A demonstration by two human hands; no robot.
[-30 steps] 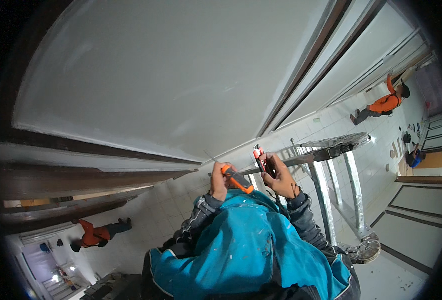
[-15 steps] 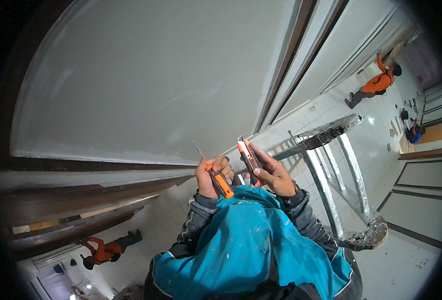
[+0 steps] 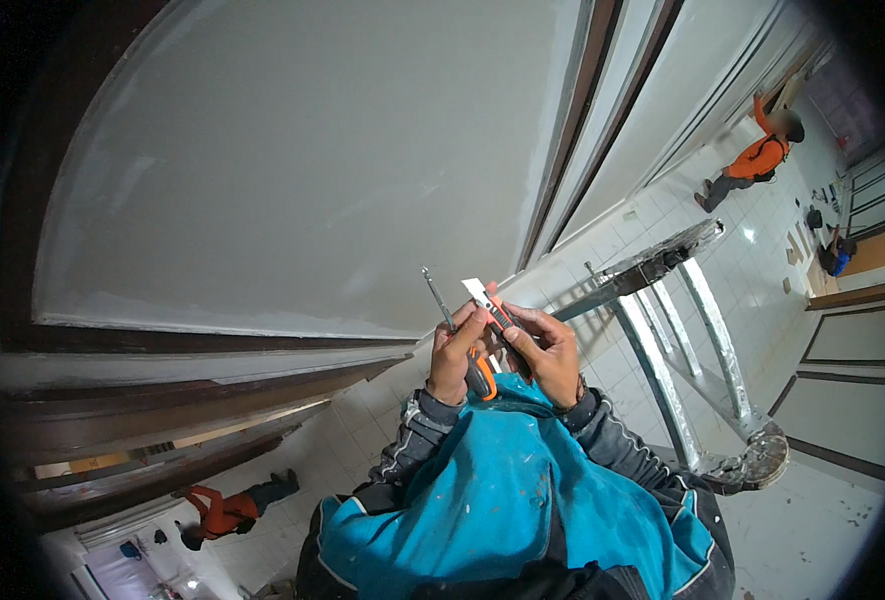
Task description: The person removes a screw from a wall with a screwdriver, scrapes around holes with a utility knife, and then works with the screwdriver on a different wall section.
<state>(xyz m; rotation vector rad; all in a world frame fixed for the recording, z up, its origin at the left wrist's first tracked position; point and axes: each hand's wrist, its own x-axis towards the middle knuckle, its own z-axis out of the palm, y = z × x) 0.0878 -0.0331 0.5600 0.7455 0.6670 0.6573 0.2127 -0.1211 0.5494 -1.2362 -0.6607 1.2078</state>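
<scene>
My left hand (image 3: 450, 362) is closed round a screwdriver (image 3: 481, 378) with an orange and black handle; its metal shaft sticks up past the fingers. In my right hand (image 3: 554, 352) is a red and black utility knife (image 3: 502, 320), tilted, its upper end away from me. A bright flat piece that looks like the blade shows at that end. The left thumb and fingertips meet the knife's upper part, so both hands are together in front of my blue, paint-specked garment (image 3: 452, 470). The lower end of the knife is partly hidden by the right fingers.
A large grey wall panel (image 3: 302, 170) with dark framing rises ahead. To the right stands a paint-spattered metal ladder (image 3: 652, 375) on white tiles. People in orange tops work at the far right (image 3: 759, 157) and lower left (image 3: 224, 512); another in blue (image 3: 842, 257) crouches beyond.
My left hand has moved right and up to the knife, bringing the screwdriver along. The bright flat piece now shows at the knife's end.
</scene>
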